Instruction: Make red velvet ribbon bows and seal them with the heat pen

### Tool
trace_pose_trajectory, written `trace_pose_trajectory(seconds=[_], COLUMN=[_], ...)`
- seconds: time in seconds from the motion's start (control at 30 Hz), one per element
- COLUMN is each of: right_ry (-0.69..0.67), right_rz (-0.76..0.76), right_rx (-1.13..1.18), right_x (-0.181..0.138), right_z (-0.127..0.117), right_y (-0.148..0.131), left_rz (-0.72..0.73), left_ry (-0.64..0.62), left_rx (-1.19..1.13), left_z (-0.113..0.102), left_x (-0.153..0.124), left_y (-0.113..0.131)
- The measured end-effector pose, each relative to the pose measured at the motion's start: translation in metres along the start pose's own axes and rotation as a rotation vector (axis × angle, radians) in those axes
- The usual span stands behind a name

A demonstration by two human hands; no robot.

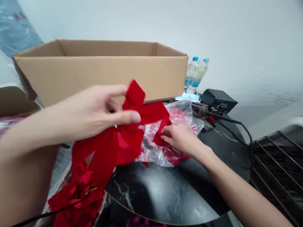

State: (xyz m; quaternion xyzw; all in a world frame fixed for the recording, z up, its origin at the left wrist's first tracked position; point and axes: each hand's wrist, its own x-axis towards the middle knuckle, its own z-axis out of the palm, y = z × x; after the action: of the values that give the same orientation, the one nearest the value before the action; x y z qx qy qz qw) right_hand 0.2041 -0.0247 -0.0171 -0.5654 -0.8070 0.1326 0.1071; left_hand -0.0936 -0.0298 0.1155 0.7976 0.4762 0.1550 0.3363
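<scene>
My left hand is raised over the table and pinches a red fabric bow between thumb and fingers; its ribbon tails hang down to the left. My right hand reaches into a clear plastic bag of red fabric pieces on the round black marble table, fingers closed on a red piece at the bag's mouth. A pile of finished red bows lies at the lower left.
A large open cardboard box stands behind the hands. Two water bottles and a black soldering station with a cable sit at the back right. A black wire rack is on the right. A black cord crosses the lower left.
</scene>
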Motion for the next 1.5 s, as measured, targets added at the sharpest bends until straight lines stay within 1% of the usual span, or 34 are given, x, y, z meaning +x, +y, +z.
trace_pose_trajectory(seconds=[0.03,0.07,0.1,0.17,0.2,0.23,0.3,0.33,0.37,0.47,0.5,0.57,0.67,0.77,0.83,0.97,1.0,1.07,1.13,1.2,1.27,1.33,1.4,1.47,1.5], right_ry=[0.011,0.027,0.053,0.117,0.158,0.205,0.292,0.337,0.384,0.503,0.542,0.592,0.605,0.564,0.540,0.519,0.511,0.479,0.434,0.397,0.419,0.486,0.542,0.554,0.549], right_rz=[-0.002,-0.002,0.001,0.021,0.035,0.040,0.001,-0.051,-0.123,-0.359,-0.422,-0.504,-0.526,-0.481,-0.459,-0.478,-0.496,-0.529,-0.549,-0.554,-0.527,-0.479,-0.440,-0.420,-0.405], right_rx=[0.028,0.055,0.082,0.120,0.141,0.170,0.249,0.287,0.311,0.257,0.219,0.166,0.177,0.244,0.295,0.368,0.380,0.405,0.414,0.424,0.471,0.530,0.539,0.486,0.462], right_x=[0.000,-0.001,-0.001,-0.004,-0.007,-0.010,-0.016,-0.020,-0.023,-0.027,-0.027,-0.026,-0.025,-0.025,-0.026,-0.025,-0.025,-0.024,-0.024,-0.025,-0.027,-0.030,-0.033,-0.035,-0.036], right_z=[-0.001,-0.006,-0.012,-0.027,-0.036,-0.043,-0.053,-0.056,-0.057,-0.048,-0.044,-0.035,-0.026,-0.023,-0.023,-0.020,-0.019,-0.017,-0.017,-0.018,-0.022,-0.026,-0.029,-0.029,-0.028], right_y=[0.002,0.004,0.008,0.016,0.021,0.025,0.029,0.029,0.028,0.021,0.019,0.018,0.023,0.028,0.028,0.027,0.027,0.027,0.028,0.029,0.032,0.035,0.040,0.046,0.048], left_rz=[-0.001,0.021,0.070,0.159,0.177,0.191,0.177,0.149,0.113,0.034,0.030,0.016,-0.028,-0.047,-0.060,-0.090,-0.095,-0.095,-0.100,-0.099,-0.091,-0.070,-0.007,0.130,0.210], left_ry=[-0.129,-0.229,-0.269,-0.299,-0.299,-0.240,-0.055,-0.011,-0.024,-0.239,-0.254,-0.175,-0.038,0.027,0.034,-0.057,-0.056,0.012,0.095,0.178,0.260,0.291,0.269,0.278,0.305], left_rx=[-0.054,-0.117,-0.169,-0.174,-0.168,-0.175,-0.265,-0.354,-0.465,-0.840,-0.945,-1.082,-1.155,-1.217,-1.266,-1.366,-1.394,-1.434,-1.423,-1.348,-1.273,-1.168,-0.910,-0.516,-0.332], left_z=[0.014,0.030,0.046,0.077,0.090,0.101,0.116,0.120,0.122,0.126,0.128,0.132,0.137,0.141,0.143,0.148,0.149,0.152,0.153,0.154,0.154,0.152,0.151,0.150,0.150], left_x=[0.009,0.018,0.027,0.045,0.052,0.059,0.069,0.073,0.077,0.085,0.086,0.088,0.091,0.095,0.098,0.103,0.104,0.107,0.111,0.116,0.121,0.123,0.122,0.118,0.116], left_y=[0.005,0.006,0.004,-0.005,-0.010,-0.014,-0.018,-0.018,-0.017,-0.014,-0.013,-0.014,-0.018,-0.022,-0.024,-0.027,-0.028,-0.029,-0.032,-0.035,-0.038,-0.040,-0.040,-0.037,-0.035])
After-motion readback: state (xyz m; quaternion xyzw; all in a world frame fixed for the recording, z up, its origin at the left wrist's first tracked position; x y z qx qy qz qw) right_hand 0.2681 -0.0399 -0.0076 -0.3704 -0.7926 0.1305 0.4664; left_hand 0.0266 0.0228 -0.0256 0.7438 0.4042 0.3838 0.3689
